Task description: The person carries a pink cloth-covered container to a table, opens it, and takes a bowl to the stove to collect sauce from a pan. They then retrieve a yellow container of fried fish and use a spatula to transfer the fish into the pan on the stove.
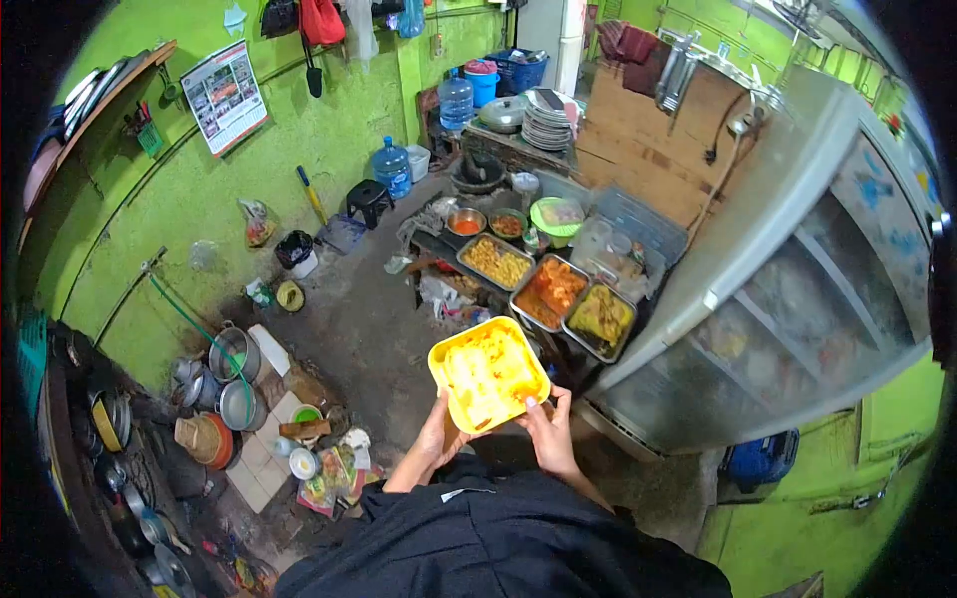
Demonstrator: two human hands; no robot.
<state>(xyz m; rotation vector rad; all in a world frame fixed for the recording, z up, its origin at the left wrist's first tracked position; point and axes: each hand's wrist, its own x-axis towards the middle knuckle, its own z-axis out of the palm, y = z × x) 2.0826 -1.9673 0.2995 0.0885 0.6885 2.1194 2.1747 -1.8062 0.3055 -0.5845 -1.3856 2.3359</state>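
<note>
A yellow food container (488, 377) with food inside is held in front of my body, tilted a little. My left hand (439, 436) grips its near left edge, with the fingers partly under it. At its near right edge, my right hand (550, 429) has the thumb over the rim. Beyond the container stand metal trays of food: a tray of yellow chunks (495, 261), a tray of orange-red stew (550, 290) and a tray with a yellow-green dish (601, 319). The undersides of both hands are hidden.
To the right leans a large glass-doored fridge (768, 299). Stacked plates (547, 122) and a stone mortar (478, 171) are at the back. Pots (237, 404) and tiles lie on the left floor. A black stool (370, 199) stands by the wall near water jugs (391, 169).
</note>
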